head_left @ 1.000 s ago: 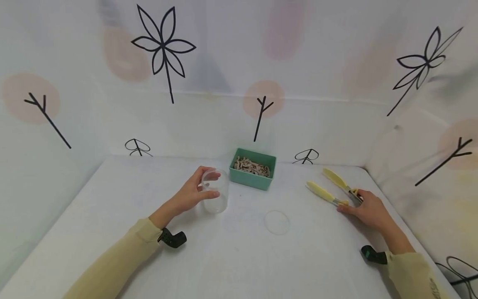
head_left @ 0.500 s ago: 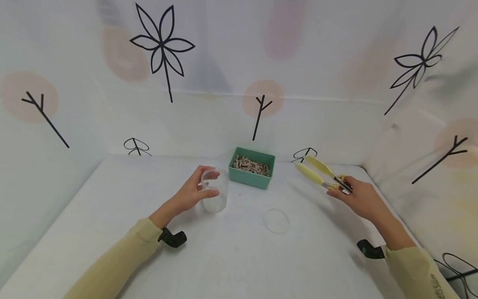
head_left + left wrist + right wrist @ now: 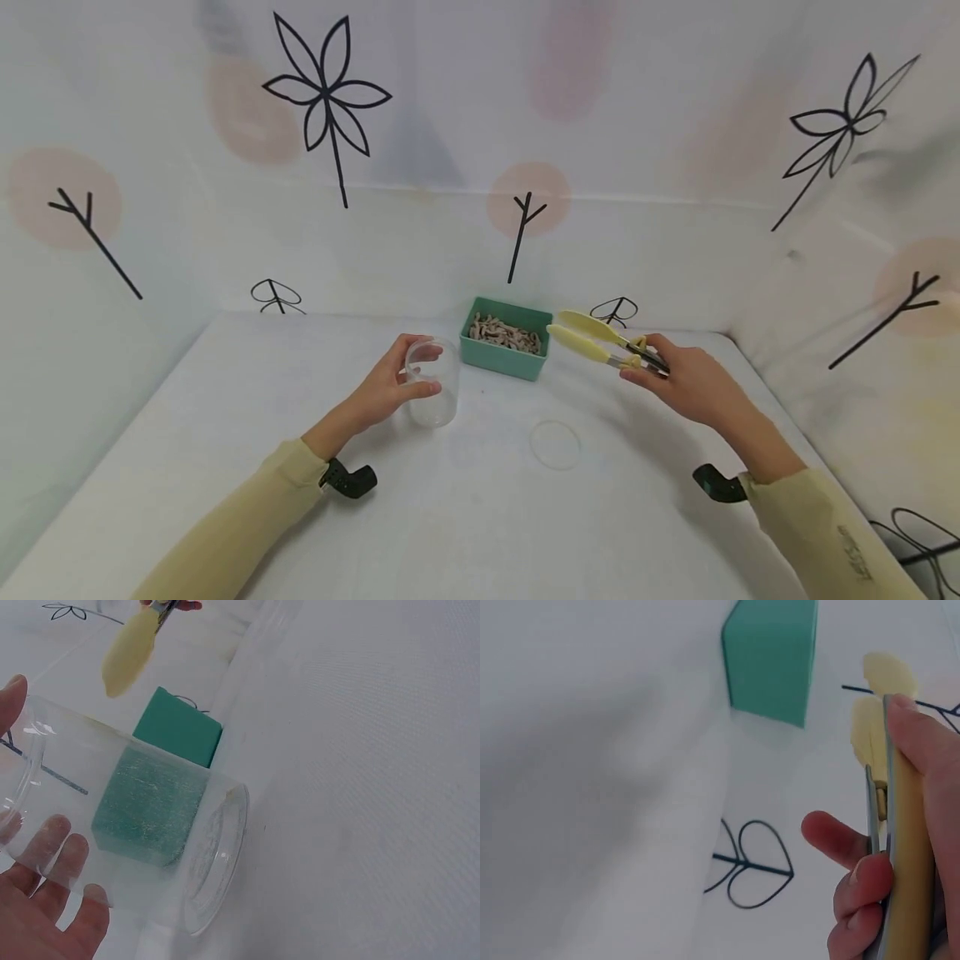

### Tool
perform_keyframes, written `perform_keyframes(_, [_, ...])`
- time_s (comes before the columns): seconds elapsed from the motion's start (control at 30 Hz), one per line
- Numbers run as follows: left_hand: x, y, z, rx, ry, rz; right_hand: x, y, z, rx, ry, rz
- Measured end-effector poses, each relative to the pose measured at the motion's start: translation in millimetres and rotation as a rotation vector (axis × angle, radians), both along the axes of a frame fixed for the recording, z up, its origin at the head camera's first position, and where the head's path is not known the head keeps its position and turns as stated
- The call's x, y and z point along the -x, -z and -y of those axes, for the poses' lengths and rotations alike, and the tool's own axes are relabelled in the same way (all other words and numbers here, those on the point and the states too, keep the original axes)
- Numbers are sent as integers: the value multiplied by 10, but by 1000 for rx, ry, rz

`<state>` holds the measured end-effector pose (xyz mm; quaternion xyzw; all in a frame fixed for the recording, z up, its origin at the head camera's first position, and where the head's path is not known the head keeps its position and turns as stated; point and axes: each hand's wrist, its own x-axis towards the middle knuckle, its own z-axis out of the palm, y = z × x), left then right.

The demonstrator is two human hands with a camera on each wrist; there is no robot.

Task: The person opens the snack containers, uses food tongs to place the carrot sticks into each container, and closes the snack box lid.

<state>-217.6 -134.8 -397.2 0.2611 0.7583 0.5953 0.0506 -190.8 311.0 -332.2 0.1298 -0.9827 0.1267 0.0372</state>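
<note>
On the white table stands a clear plastic jar (image 3: 437, 400), gripped round its upper part by my left hand (image 3: 378, 387). In the left wrist view the jar (image 3: 150, 817) shows no contents. My right hand (image 3: 693, 379) holds yellow-tipped tongs (image 3: 592, 333) by the handles, raised above the table, with the two tips apart. Just left of the tips sits a green rectangular box (image 3: 504, 362) with many small greyish-brown twisted pieces (image 3: 504, 333) in it. From the right wrist, the tong handle (image 3: 907, 847) lies between thumb and fingers.
A thin clear ring, perhaps a lid (image 3: 555, 445), lies flat on the table in front of the box. Patterned cloth walls (image 3: 420, 242) rise behind and on both sides of the white table (image 3: 480, 533).
My right hand has lifted the tongs off the table and carried them left towards the green box. My left hand and the jar have stayed in place.
</note>
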Motion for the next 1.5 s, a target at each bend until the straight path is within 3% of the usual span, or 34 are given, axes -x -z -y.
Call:
perform_keyframes(0.13, [16,14,-9,-10,-10,3,116,-58,131,-43,-8,3])
perform_keyframes(0.4, [36,59,-28,6,-130,5,410,-141,425,-135,-57,6])
perform_keyframes(0.57, [44,58,-36,-10,-124,-3,535,-203,571,-215,-101,-5])
perform_keyframes(1.0, [77,39,-64,7,-99,1,716,-335,827,-318,-87,116])
perform_keyframes(1.27, [80,39,-77,20,-83,10,774,-223,925,-277,-117,121])
perform_keyframes(1.5, [80,49,-92,18,-85,12,767,-120,867,-200,-125,45])
